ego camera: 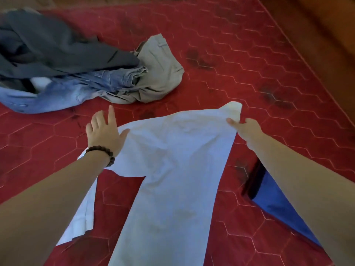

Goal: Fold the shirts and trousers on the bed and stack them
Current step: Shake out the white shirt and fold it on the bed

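While the white shirt (169,169) is spread across the red mattress (249,54), its far right corner is pinched between the thumb and curled fingers of the right hand (245,129) and lifted slightly. The left hand (104,131), marked by a beaded bracelet (101,153), is laid flat with fingers straight and spread; only its thumb side touches the shirt's left edge, the fingertips resting past the cloth. A heap of dark, denim and khaki clothes (86,73) is seen well apart, at the far left.
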Demonstrator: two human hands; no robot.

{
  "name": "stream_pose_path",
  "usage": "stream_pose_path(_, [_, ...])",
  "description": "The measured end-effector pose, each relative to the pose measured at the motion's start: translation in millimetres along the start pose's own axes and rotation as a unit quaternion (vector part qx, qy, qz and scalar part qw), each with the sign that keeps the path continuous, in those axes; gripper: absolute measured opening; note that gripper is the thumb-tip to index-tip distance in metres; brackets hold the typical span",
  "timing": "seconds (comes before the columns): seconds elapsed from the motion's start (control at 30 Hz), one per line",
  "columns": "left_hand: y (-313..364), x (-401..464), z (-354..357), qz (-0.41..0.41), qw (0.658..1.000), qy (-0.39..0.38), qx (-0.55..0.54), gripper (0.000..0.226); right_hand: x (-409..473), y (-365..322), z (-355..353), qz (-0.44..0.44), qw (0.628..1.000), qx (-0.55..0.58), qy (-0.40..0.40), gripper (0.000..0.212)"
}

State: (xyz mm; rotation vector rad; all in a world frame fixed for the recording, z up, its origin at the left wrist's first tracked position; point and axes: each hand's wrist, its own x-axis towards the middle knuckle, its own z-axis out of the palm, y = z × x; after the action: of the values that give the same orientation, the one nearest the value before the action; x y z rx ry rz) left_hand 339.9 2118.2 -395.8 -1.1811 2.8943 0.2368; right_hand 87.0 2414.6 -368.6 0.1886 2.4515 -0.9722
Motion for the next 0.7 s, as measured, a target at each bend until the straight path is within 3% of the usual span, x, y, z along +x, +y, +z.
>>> stream_pose_path(0.2, [37.3,-11.0,80.3,0.025,0.994,-0.109,0.019,0.077,44.3,59.1,43.5,0.002,0.995,-0.088,-0.049,0.078])
stream_pose_path(0.33, [49.5,1.6,123.7,0.049,0.981,-0.178,0.059,0.076,77.0,78.5,70.5,0.001,0.996,-0.090,-0.011,0.074])
stream_pose_path(0.47, [49.7,31.1,144.5,0.027,0.990,-0.135,0.017,0.063,105.2,76.3,93.0,-0.020,0.998,-0.024,0.051,0.052])
stream_pose_path(0.57, [40.0,48.6,148.1,0.013,0.997,-0.077,0.012,0.051,117.4,74.5,107.7,-0.035,0.996,-0.046,0.066,0.035])
stream_pose_path(0.7, [34.0,56.0,146.6,0.037,0.989,-0.143,-0.006,0.019,123.0,73.9,111.4,-0.079,0.991,-0.048,0.092,0.026])
